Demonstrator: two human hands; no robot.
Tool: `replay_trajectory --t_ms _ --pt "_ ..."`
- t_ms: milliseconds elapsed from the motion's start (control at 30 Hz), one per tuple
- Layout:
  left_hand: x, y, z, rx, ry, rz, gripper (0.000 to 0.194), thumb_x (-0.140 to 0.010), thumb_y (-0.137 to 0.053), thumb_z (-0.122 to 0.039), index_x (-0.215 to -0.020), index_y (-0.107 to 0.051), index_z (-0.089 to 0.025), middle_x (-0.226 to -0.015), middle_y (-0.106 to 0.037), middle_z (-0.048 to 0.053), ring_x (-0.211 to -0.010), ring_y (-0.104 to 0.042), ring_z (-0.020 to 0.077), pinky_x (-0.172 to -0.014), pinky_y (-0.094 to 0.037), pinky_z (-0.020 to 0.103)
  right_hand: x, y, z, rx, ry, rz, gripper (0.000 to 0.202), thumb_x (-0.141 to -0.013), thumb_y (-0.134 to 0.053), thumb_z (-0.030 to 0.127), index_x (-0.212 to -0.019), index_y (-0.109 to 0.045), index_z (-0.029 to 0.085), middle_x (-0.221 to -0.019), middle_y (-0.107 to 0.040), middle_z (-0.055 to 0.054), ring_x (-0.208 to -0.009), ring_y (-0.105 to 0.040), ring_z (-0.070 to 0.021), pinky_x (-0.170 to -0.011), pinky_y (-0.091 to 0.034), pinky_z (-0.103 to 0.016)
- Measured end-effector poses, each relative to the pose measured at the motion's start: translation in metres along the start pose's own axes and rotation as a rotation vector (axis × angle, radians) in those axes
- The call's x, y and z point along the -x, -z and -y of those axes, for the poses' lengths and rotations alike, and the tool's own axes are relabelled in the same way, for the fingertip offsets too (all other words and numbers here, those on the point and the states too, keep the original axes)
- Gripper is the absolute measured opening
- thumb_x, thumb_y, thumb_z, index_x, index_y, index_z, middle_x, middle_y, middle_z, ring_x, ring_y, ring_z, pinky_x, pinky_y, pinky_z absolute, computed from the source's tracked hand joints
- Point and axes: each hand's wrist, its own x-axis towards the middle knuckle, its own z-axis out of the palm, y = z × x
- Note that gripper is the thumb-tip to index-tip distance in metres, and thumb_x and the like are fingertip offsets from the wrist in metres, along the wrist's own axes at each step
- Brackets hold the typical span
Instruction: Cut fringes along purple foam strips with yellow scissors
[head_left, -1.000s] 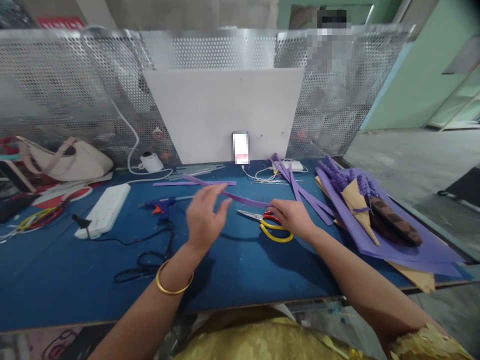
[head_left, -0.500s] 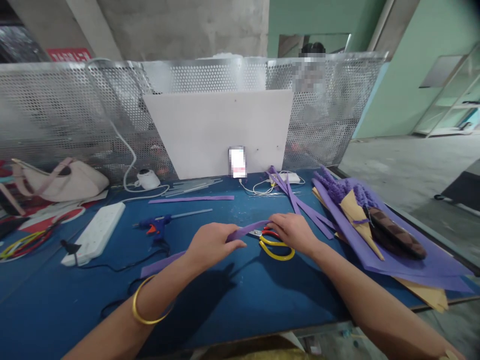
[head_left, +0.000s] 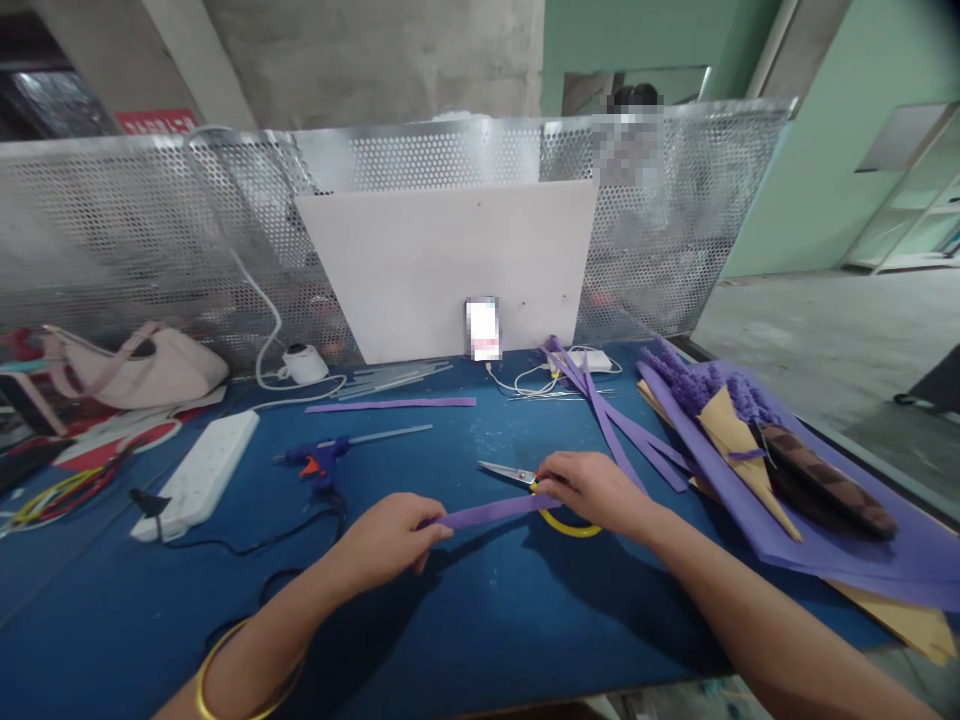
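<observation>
A purple strip (head_left: 491, 512), narrow and flat, stretches between my two hands above the blue table. My left hand (head_left: 390, 540) pinches its left part between thumb and fingers. At the other end my right hand (head_left: 592, 490) is closed on the strip, with its fingertips partly hidden. Under and beside the right hand lie scissors (head_left: 517, 475), blades pointing left; their red and yellow handles are partly covered by the hand and strip. Whether the right hand also touches the scissors, I cannot tell.
A blue glue gun (head_left: 322, 462) and a white power strip (head_left: 202, 480) lie left. Another purple strip (head_left: 390, 404) lies behind, near a lit phone (head_left: 482, 328). Loose purple strips (head_left: 611, 425), purple sheets (head_left: 810, 540) and a brown checkered pouch (head_left: 825, 485) are right. A person is beyond the mesh.
Both hands have come down and nearer, the left also moving leftward. The strip now runs straight between them, in front of the scissor blades, which show more fully.
</observation>
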Motion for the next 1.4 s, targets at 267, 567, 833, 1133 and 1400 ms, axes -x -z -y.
replay_trajectory --t_ms 267,567,833,1133,1400 --pt "-0.005 -0.002 0.002 0.201 -0.05 0.039 0.032 -0.089 -0.051 -0.042 -0.072 -0.067 -0.02 -0.053 -0.062 -0.003 -0.057 -0.054 0.0154 -0.062 -0.037 0.024 0.0 -0.003 0.003 -0.073 0.07 0.067 0.015 -0.096 -0.059 0.025 -0.096 -0.074 0.019 -0.094 -0.075 -0.006 -0.087 -0.068 -0.0216 -0.078 -0.046 -0.031" --pt "-0.024 -0.018 -0.015 0.1 -0.076 -0.086 0.041 -0.073 -0.072 -0.042 -0.107 -0.075 -0.02 -0.1 -0.076 0.01 -0.089 -0.065 0.0286 -0.074 -0.04 0.032 0.003 -0.014 0.02 -0.213 0.112 0.073 0.014 -0.095 -0.059 0.018 -0.091 -0.072 0.02 -0.089 -0.075 -0.001 -0.084 -0.068 -0.0157 -0.075 -0.046 -0.024" --pt "-0.074 -0.071 -0.026 0.554 -0.071 0.101 0.021 -0.08 -0.055 -0.034 -0.073 -0.065 -0.017 -0.061 -0.064 0.0 -0.041 -0.046 0.0102 -0.046 -0.035 0.024 0.002 -0.021 0.019 -0.124 -0.045 0.002 0.014 -0.098 -0.05 0.016 -0.097 -0.064 0.02 -0.091 -0.073 -0.003 -0.083 -0.067 -0.017 -0.072 -0.048 -0.027" --pt "-0.076 -0.06 -0.006 0.945 0.022 -0.03 0.044 -0.082 -0.057 -0.052 -0.097 -0.067 -0.012 -0.061 -0.058 -0.003 -0.038 -0.037 0.0053 -0.039 -0.022 0.02 0.001 -0.022 -0.003 0.111 -0.14 0.09 0.034 -0.084 -0.061 0.014 -0.118 -0.062 0.015 -0.107 -0.064 -0.013 -0.101 -0.06 -0.0316 -0.087 -0.049 -0.045" --pt "-0.079 -0.061 0.001 1.141 0.051 -0.088 0.047 -0.08 -0.063 -0.059 -0.087 -0.068 -0.012 -0.059 -0.058 -0.003 -0.036 -0.035 0.0036 -0.039 -0.021 0.02 0.0 -0.02 -0.004 0.135 -0.136 0.16 0.054 -0.079 -0.052 0.009 -0.132 -0.058 0.012 -0.109 -0.062 -0.014 -0.102 -0.061 -0.0298 -0.087 -0.053 -0.043"
